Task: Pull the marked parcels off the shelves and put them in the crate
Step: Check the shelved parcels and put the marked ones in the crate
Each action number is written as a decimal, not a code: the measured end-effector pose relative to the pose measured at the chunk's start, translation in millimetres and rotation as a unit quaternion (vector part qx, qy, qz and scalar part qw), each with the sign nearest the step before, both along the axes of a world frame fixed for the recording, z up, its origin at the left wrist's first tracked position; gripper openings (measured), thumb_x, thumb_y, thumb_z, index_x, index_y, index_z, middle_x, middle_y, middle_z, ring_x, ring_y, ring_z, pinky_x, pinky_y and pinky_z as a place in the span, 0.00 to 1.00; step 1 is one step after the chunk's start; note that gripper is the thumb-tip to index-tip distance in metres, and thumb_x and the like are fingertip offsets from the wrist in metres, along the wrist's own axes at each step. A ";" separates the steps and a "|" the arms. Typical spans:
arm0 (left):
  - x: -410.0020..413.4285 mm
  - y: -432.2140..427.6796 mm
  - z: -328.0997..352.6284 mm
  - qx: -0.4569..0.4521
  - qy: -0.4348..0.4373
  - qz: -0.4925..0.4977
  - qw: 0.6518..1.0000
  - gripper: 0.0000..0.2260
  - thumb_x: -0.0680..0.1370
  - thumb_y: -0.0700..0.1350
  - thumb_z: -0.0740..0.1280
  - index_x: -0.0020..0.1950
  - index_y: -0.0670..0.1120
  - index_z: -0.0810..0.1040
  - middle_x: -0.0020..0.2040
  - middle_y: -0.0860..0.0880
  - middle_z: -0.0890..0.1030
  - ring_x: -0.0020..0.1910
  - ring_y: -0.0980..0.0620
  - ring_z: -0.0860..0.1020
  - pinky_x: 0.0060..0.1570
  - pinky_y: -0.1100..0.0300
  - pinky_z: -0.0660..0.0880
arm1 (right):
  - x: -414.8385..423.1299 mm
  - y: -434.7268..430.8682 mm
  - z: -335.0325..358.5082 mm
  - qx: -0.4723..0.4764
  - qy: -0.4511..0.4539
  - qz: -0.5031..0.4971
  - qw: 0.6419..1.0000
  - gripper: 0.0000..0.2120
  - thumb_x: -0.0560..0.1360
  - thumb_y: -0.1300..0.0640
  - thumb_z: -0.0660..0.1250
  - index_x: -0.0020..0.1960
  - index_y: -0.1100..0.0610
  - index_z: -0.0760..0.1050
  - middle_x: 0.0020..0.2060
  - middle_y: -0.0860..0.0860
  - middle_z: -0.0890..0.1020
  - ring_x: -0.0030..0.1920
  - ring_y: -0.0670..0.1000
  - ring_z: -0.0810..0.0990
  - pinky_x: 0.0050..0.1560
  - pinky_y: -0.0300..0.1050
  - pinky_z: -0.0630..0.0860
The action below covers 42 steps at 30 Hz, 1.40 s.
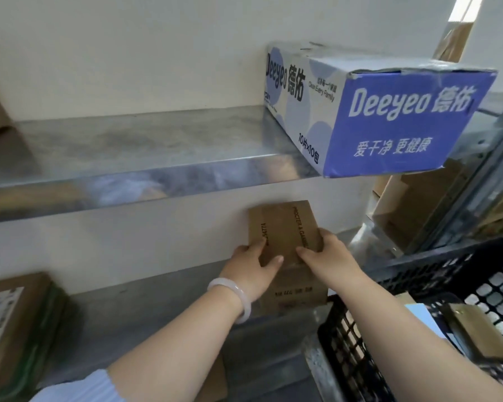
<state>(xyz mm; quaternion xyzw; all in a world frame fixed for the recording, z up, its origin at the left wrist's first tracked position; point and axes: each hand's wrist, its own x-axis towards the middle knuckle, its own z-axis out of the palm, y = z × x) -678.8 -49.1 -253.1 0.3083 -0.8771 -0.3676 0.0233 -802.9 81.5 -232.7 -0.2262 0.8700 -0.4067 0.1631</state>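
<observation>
A small brown cardboard parcel (283, 227) with dark printed lettering stands on the lower metal shelf (157, 300) against the white wall. My left hand (251, 264) grips its left near corner and my right hand (328, 256) grips its right near corner, thumbs on top. A pale bangle sits on my left wrist. The black lattice crate (418, 329) is at the lower right, close to my right forearm, and holds a brown parcel (479, 332) and something light blue.
A blue and white Deeyeo carton (389, 117) overhangs the upper metal shelf (128, 158). A labelled brown parcel (9, 320) lies at the lower left. More brown boxes (413, 210) stand behind a grey shelf upright (476, 175) at the right.
</observation>
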 end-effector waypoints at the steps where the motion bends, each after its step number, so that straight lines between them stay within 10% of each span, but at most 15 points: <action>1: 4.0 -2.8 0.0 0.008 0.003 0.026 1.000 0.32 0.77 0.68 0.57 0.78 0.60 0.57 0.73 0.48 0.66 0.67 0.46 0.72 0.56 0.61 0.67 | 6.4 -3.2 0.3 -0.019 -0.003 0.006 1.000 0.17 0.74 0.48 0.68 0.62 0.46 0.72 0.45 0.38 0.78 0.44 0.40 0.77 0.40 0.37 0.74; 16: 83.6 -47.3 4.1 0.110 0.035 0.224 0.968 0.55 0.56 0.82 0.56 0.77 0.52 0.64 0.78 0.46 0.61 0.72 0.43 0.68 0.65 0.54 0.67 | 84.2 -56.8 -10.3 -0.039 0.009 0.227 0.973 0.23 0.82 0.45 0.55 0.76 0.44 0.60 0.75 0.45 0.63 0.74 0.48 0.62 0.66 0.37 0.56; 25: 115.4 -64.8 -3.6 0.178 0.120 0.273 0.938 0.26 0.75 0.62 0.62 0.72 0.60 0.69 0.68 0.54 0.75 0.66 0.49 0.73 0.57 0.59 0.66 | 66.9 -48.1 -39.7 0.015 -0.154 0.071 0.985 0.43 0.74 0.39 0.67 0.79 0.53 0.49 0.76 0.53 0.61 0.73 0.57 0.64 0.71 0.55 0.65; 33: 124.5 -61.1 -13.5 0.111 0.152 0.281 0.941 0.17 0.82 0.52 0.57 0.69 0.60 0.74 0.56 0.55 0.82 0.50 0.55 0.80 0.52 0.58 0.77 | 79.0 -50.6 -32.8 -0.103 -0.156 0.091 0.978 0.06 0.78 0.41 0.61 0.54 0.31 0.73 0.43 0.31 0.79 0.42 0.35 0.78 0.35 0.29 0.71; 35: 125.0 -60.8 -18.2 0.109 0.124 0.274 0.948 0.18 0.83 0.50 0.58 0.72 0.57 0.71 0.64 0.51 0.79 0.58 0.51 0.79 0.59 0.55 0.76 | 77.9 -47.4 -21.5 -0.140 -0.127 0.104 0.977 0.12 0.80 0.41 0.57 0.46 0.23 0.73 0.43 0.29 0.80 0.43 0.31 0.78 0.32 0.26 0.72; 42: 111.6 -51.5 -14.7 0.108 0.006 0.207 0.972 0.41 0.70 0.75 0.58 0.76 0.51 0.64 0.70 0.46 0.71 0.65 0.44 0.74 0.64 0.51 0.73 | 97.7 -45.2 -20.6 -0.133 0.019 0.175 0.975 0.28 0.76 0.34 0.53 0.72 0.44 0.70 0.68 0.44 0.72 0.69 0.46 0.68 0.69 0.53 0.68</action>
